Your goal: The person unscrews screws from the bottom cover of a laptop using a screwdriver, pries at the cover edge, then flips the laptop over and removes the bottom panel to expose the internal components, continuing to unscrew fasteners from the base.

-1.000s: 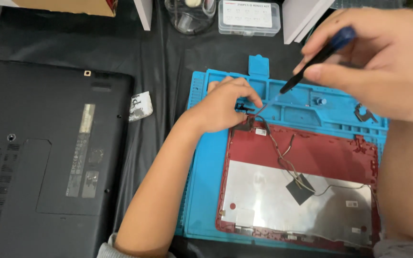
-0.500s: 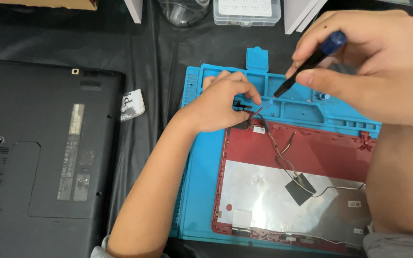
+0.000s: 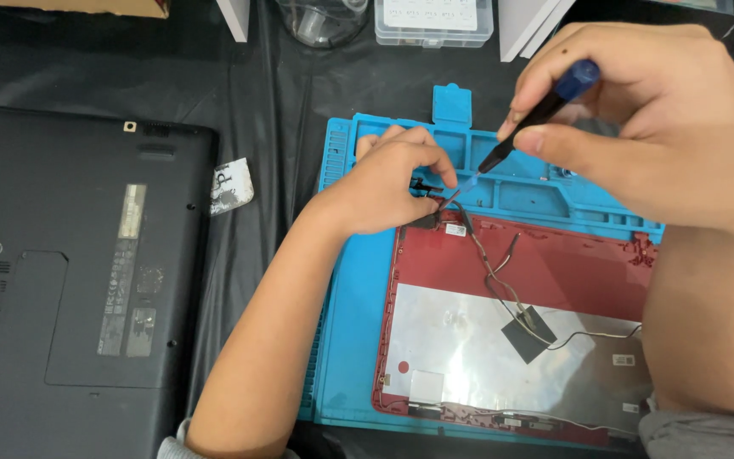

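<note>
A red laptop lid shell (image 3: 571,263), inner side up with silver foil and thin cables, lies on a blue work mat (image 3: 358,297). My left hand (image 3: 388,183) rests at the shell's top left corner, its fingertips pinching a small black hinge part (image 3: 424,185) there. My right hand (image 3: 647,127) holds a small screwdriver (image 3: 537,115) with a black shaft and blue cap, tilted down to the left. Its tip sits right beside my left fingertips at that corner.
A black laptop base (image 3: 70,280) lies bottom up at the left on black sheeting. A small torn paper scrap (image 3: 231,184) lies between it and the mat. A clear parts box (image 3: 433,19) and a clear round container (image 3: 320,21) stand at the far edge.
The view has drifted a little, so everything sits slightly lower and to the left. Both hands stay at the shell's top left corner, the screwdriver tip slightly closer to my left fingers.
</note>
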